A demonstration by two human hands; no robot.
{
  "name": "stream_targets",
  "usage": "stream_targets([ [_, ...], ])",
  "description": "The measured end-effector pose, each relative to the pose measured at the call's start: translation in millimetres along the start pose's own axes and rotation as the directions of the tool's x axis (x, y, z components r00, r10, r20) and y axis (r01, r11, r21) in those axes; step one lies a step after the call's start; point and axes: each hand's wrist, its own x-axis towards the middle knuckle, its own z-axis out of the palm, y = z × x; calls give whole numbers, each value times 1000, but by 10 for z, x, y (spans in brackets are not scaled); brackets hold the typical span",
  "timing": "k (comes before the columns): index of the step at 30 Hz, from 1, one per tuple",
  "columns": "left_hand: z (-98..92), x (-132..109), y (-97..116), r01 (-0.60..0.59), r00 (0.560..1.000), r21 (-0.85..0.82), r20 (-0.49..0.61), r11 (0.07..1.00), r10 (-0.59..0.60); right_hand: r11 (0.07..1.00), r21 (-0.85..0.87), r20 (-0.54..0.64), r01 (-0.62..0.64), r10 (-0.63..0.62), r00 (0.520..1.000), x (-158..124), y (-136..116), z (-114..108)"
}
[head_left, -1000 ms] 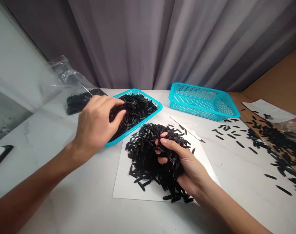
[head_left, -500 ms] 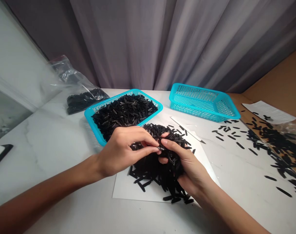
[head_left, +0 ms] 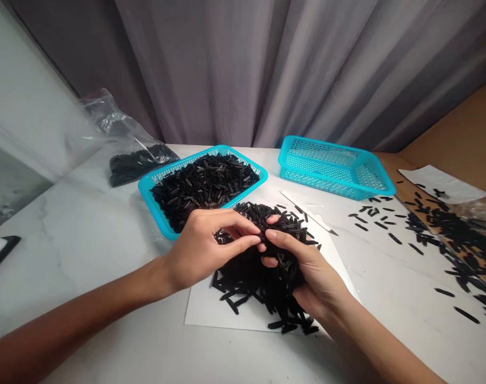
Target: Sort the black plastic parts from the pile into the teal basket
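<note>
Above a heap of small black strips (head_left: 246,282) on a white sheet (head_left: 203,312), my two hands meet fingertip to fingertip. My left hand (head_left: 207,245) is closed in a pinch, thumb against forefinger, at one end of a small black strip (head_left: 262,236). The other end sits between the thumb and curled fingers of my right hand (head_left: 307,261). Against the dark heap the strip's outline is hard to make out. Just behind my left hand stands a blue basket (head_left: 151,200) filled with similar black pieces.
A second blue basket (head_left: 334,186) stands at the back right. A craft knife (head_left: 309,212) lies beside the heap. Loose black strips (head_left: 467,240) spread over the right side near a white paper (head_left: 443,183). At the back left rests a clear plastic bag (head_left: 123,128) with black pieces inside.
My fingers have shifted slightly on the strip; its shiny greyish side, visible before, is now turned out of sight. The baskets and heap look the same.
</note>
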Motion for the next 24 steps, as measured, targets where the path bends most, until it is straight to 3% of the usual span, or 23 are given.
stream_targets([
  [4, 40, -30, -19, 145, 989, -135, 7, 980, -146, 999, -22, -20, 27, -28, 999, -11, -1, 6],
  [16, 47, 3, -19, 306, 945, -287, -26, 908, -327, 992, -124, 12, 36, -34, 999, -3, 1, -11],
  [24, 52, 4, -17, 372, 917, -336, -14, 865, -400, 964, -224, 75, 146, -132, 988, 23, 57, -48],
])
